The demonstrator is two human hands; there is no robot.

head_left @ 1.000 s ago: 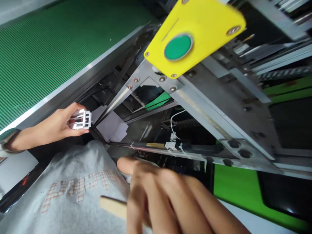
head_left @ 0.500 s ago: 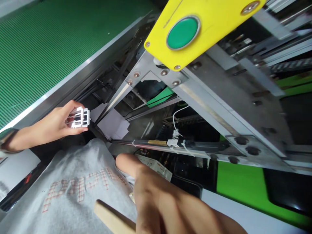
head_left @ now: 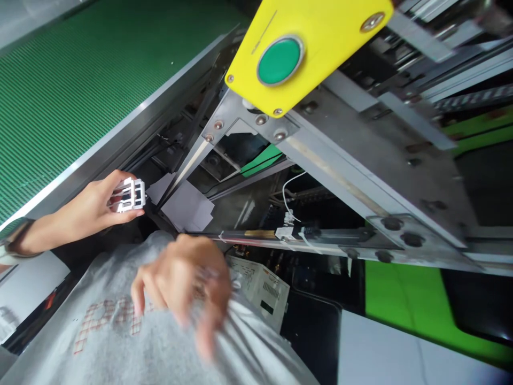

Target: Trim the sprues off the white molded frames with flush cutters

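A white plastic frame with open slots (head_left: pixel 138 193) is pinched between the thumb and fingers of my left hand (head_left: pixel 94 200), beside the green belt's metal edge. My right hand (head_left: pixel 186 278) is in front of my grey shirt (head_left: pixel 116 342), smeared by motion. Its fingers are curled, and small shiny bits show in the cupped palm, too blurred to name.
A ribbed green conveyor belt (head_left: pixel 88 91) runs along the upper left. Ahead stands a metal frame (head_left: pixel 332 166) carrying a yellow box (head_left: pixel 316 48) with a green button (head_left: pixel 280 60). White sheets (head_left: pixel 188 206) and a pale boxed unit (head_left: pixel 260 291) lie lower down.
My right hand has swung from the lower right to the left and up, over my shirt front, and its palm side now shows. My left hand still holds the white frame almost where it was.
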